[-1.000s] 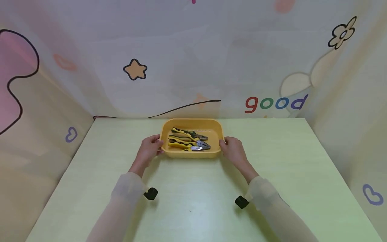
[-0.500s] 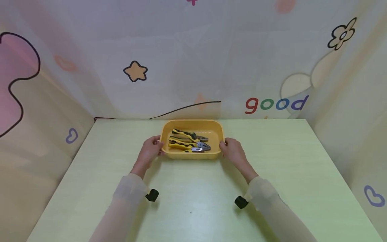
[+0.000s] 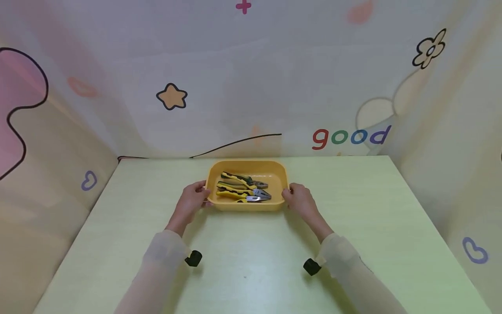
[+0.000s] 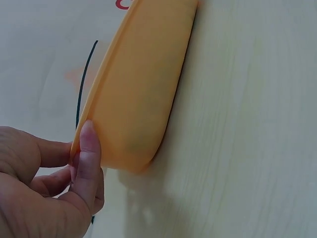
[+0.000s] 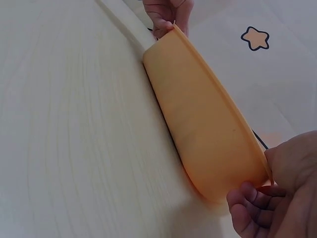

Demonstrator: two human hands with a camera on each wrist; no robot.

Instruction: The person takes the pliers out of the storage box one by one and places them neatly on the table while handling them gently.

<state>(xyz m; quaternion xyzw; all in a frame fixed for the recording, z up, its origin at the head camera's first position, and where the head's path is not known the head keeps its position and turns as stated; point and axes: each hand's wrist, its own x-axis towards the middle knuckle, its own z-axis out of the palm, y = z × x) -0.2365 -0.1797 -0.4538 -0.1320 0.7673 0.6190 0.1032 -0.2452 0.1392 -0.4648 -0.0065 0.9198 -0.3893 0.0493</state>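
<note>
**Yellow plastic tray [image 3: 246, 208] pinched by its rim at both short ends**

The left hand [image 3: 190, 201] and right hand [image 3: 303, 200] hold the tray between them, fingers [image 4: 89, 148] and thumbs gripping the rim on either side. Inside, between the two sets of fingers, lie what look like three pairs of combination pliers [image 3: 259, 192], handles toward the left fingers and metal noses toward the right. The pale counter [image 3: 245, 255] spreads beneath the fingers; whether the tray's base touches it is hard to tell.

To handle this well, both sets of fingers should act at the same height and pace, since a tilt could send the pliers sliding toward the lower side. The pinch takes in only a short stretch of thin rim, so supporting fingertips under the wall would likely help; squeezing hard might flex the plastic.
</note>
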